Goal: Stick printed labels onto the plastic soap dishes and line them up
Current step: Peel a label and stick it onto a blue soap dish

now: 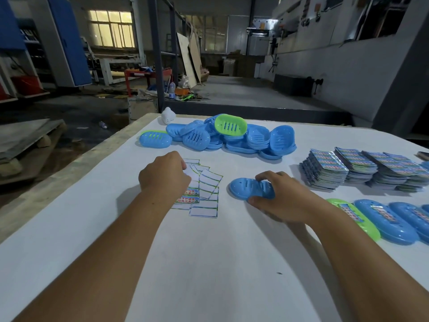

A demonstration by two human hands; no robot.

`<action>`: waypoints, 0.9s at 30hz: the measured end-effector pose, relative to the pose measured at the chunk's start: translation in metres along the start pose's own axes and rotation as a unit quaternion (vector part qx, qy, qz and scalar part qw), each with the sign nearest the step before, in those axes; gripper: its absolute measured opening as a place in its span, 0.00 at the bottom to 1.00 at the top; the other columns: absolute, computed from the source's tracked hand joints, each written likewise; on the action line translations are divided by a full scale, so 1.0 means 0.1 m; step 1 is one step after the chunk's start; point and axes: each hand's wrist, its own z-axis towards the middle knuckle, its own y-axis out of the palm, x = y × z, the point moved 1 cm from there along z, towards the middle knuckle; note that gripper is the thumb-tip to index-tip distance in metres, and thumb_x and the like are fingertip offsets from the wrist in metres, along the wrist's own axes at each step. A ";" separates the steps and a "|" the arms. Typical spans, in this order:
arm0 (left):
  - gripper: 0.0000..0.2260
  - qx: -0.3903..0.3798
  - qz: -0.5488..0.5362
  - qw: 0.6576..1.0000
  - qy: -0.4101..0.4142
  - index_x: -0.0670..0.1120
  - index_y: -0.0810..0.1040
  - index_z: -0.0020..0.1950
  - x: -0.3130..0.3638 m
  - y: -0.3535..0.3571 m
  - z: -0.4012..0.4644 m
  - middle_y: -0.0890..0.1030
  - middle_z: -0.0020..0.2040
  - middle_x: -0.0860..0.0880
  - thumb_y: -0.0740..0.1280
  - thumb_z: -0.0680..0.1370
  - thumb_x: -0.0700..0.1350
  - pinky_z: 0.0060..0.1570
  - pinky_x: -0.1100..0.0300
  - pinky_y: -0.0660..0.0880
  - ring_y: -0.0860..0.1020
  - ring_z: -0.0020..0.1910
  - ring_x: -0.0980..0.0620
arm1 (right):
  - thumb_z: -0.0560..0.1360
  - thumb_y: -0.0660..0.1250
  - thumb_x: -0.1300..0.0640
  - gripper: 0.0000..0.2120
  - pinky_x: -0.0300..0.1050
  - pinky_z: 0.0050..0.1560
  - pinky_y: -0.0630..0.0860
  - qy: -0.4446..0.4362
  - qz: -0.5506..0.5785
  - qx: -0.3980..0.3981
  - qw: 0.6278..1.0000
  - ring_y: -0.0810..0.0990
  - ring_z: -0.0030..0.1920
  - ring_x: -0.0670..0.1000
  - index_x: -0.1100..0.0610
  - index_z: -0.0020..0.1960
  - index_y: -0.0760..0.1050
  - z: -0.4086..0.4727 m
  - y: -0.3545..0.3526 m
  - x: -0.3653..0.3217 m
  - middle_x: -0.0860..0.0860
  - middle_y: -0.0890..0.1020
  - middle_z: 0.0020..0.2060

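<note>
Two bare forearms reach out over the white bench [209,263]. At the near right edge lies a row of finished soap dishes [380,220], a green one first and blue ones beyond it, each overlapping the next and each with a printed label across its top; the row runs out of view on the right.

The right hand [284,201] holds a single blue soap dish [243,188] that rests on the bench near the middle. The fingers curl over its far side and the thumb presses its near rim, so this grip is closed on the dish.

To its left, the left hand [163,174] rests knuckles-up on a loose spread of label sheets [205,194], mostly blank white rectangles with green and blue borders; one printed label shows beside the wrist. The fingertips are bent down onto the sheets, but they are hidden, so I cannot tell whether this grip pinches a label.

Farther right stand stacks of printed labels [362,168], fanned in several piles.

At the far side sits a heap of unlabelled dishes [234,138], blue with a green one on top. A small white object [168,115] lies at the far edge.
</note>
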 end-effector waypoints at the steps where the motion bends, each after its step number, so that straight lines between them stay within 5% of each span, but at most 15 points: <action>1: 0.08 0.012 0.004 1.000 0.006 0.55 0.77 0.54 0.00 0.00 0.00 0.81 0.48 0.52 0.71 0.76 0.53 0.37 0.58 0.66 0.76 0.44 0.49 | 0.71 0.68 0.33 0.30 0.46 0.53 0.67 0.000 0.002 0.001 1.000 0.70 0.55 0.52 0.41 0.70 0.66 0.00 0.00 0.00 0.48 0.72 0.61; 5: 0.03 0.079 -0.006 0.996 0.039 0.53 0.78 0.46 0.00 -0.01 -0.02 0.80 0.42 0.53 0.68 0.78 0.51 0.38 0.57 0.70 0.77 0.42 0.49 | 0.71 0.69 0.33 0.33 0.47 0.56 0.68 0.000 -0.002 0.003 1.000 0.70 0.62 0.54 0.42 0.72 0.65 -0.02 -0.01 -0.02 0.49 0.70 0.66; 7: 0.06 0.076 -0.140 0.986 0.048 0.52 0.77 0.41 0.05 -0.04 -0.04 0.81 0.39 0.55 0.70 0.76 0.51 0.39 0.58 0.72 0.79 0.41 0.51 | 0.70 0.68 0.31 0.35 0.49 0.60 0.68 -0.001 0.016 0.030 0.999 0.67 0.68 0.55 0.43 0.73 0.66 -0.03 -0.04 -0.06 0.49 0.69 0.69; 9: 0.07 0.022 -0.343 0.938 0.044 0.52 0.77 0.41 0.14 -0.06 -0.06 0.82 0.40 0.55 0.74 0.74 0.50 0.41 0.59 0.75 0.80 0.41 0.55 | 0.71 0.68 0.32 0.33 0.48 0.62 0.69 -0.011 0.063 0.091 0.994 0.69 0.68 0.53 0.45 0.71 0.71 -0.03 -0.08 -0.11 0.47 0.72 0.69; 12: 0.08 -0.067 -0.511 0.857 0.014 0.48 0.79 0.45 0.31 -0.01 -0.15 0.84 0.40 0.51 0.76 0.73 0.48 0.39 0.63 0.75 0.81 0.37 0.57 | 0.73 0.71 0.38 0.24 0.45 0.58 0.76 -0.020 0.202 0.141 0.969 0.79 0.58 0.45 0.48 0.64 0.78 -0.03 -0.11 -0.21 0.43 0.82 0.58; 17: 0.15 -0.132 -0.586 0.799 -0.020 0.41 0.81 0.53 0.48 0.13 -0.28 0.84 0.42 0.49 0.77 0.73 0.48 0.32 0.67 0.71 0.79 0.33 0.59 | 0.75 0.75 0.54 0.09 0.34 0.37 0.78 -0.038 0.417 -0.001 0.908 0.85 0.39 0.42 0.52 0.54 0.81 -0.05 -0.07 -0.34 0.47 0.88 0.41; 20: 0.12 -0.149 -0.573 0.806 -0.009 0.44 0.83 0.48 0.50 0.14 -0.30 0.86 0.41 0.47 0.76 0.73 0.51 0.37 0.61 0.71 0.79 0.37 0.56 | 0.76 0.74 0.58 0.04 0.36 0.33 0.76 -0.040 0.427 0.024 0.903 0.82 0.35 0.41 0.51 0.49 0.82 -0.03 -0.09 -0.33 0.48 0.88 0.38; 23: 0.10 -0.168 -0.533 0.829 0.017 0.47 0.85 0.42 0.48 0.13 -0.30 0.86 0.39 0.52 0.72 0.76 0.52 0.33 0.66 0.71 0.78 0.32 0.61 | 0.76 0.74 0.59 0.05 0.34 0.32 0.76 -0.027 0.438 0.063 0.896 0.82 0.33 0.40 0.50 0.47 0.81 -0.03 -0.14 -0.28 0.47 0.88 0.37; 27: 0.10 -0.186 -0.503 0.844 0.031 0.46 0.86 0.37 0.47 0.12 -0.32 0.86 0.38 0.49 0.71 0.74 0.49 0.36 0.60 0.72 0.73 0.34 0.54 | 0.76 0.74 0.60 0.07 0.32 0.29 0.74 -0.026 0.448 0.076 0.891 0.82 0.32 0.39 0.48 0.45 0.81 -0.04 -0.15 -0.28 0.46 0.87 0.37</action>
